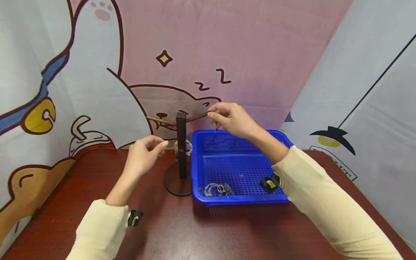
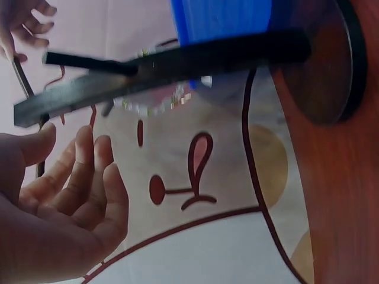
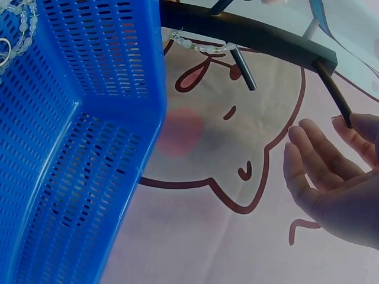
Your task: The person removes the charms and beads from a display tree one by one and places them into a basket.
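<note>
A dark wooden jewelry stand (image 1: 181, 144) with a round base stands upright on the table. Thumb and index finger of my right hand (image 1: 235, 119) pinch the tip of its upper right peg (image 3: 334, 92); the other fingers are loosely bent. Left of the post hovers my left hand (image 1: 144, 153), its fingers softly curved and nothing between them. A clear beaded bracelet (image 2: 148, 109) hangs on the stand's lower peg (image 3: 244, 70), partly behind the post in the head view. The upper left peg (image 1: 160, 120) bears nothing.
Right beside the stand sits a blue plastic basket (image 1: 240, 198) with slotted walls. Beaded bracelets (image 1: 211, 189) and a gold-coloured ring (image 1: 221, 189) lie in its near left corner. Behind the reddish-brown table (image 1: 156, 231) hangs a printed cartoon cloth (image 1: 260, 54).
</note>
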Demonstrator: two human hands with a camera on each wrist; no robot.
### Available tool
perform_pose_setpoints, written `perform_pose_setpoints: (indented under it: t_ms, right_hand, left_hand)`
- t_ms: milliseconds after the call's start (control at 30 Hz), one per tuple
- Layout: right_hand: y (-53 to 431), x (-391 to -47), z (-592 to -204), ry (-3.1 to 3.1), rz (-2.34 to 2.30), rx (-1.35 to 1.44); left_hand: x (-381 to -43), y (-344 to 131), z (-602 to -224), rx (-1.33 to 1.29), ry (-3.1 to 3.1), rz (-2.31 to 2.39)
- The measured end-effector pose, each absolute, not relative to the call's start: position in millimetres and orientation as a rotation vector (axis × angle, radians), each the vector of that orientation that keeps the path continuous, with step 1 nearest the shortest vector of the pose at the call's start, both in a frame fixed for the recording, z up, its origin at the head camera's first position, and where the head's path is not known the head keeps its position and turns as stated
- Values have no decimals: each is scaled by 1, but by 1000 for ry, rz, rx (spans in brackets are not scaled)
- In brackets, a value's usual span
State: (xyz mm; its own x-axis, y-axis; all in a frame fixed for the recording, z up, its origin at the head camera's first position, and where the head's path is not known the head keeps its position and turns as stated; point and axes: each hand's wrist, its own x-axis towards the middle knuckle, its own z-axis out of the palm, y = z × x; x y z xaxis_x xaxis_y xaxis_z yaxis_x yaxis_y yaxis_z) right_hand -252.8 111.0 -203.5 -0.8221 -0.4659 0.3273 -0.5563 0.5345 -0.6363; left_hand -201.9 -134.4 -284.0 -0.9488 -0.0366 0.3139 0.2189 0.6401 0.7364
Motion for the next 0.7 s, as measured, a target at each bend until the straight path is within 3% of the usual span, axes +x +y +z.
perform_pose_setpoints:
  t_ms: [700]
  right_hand:
    - [111,-251,-204,-2653,1166,859]
  left_hand:
    - [-174,-108,-302,-198,-2470,-1294]
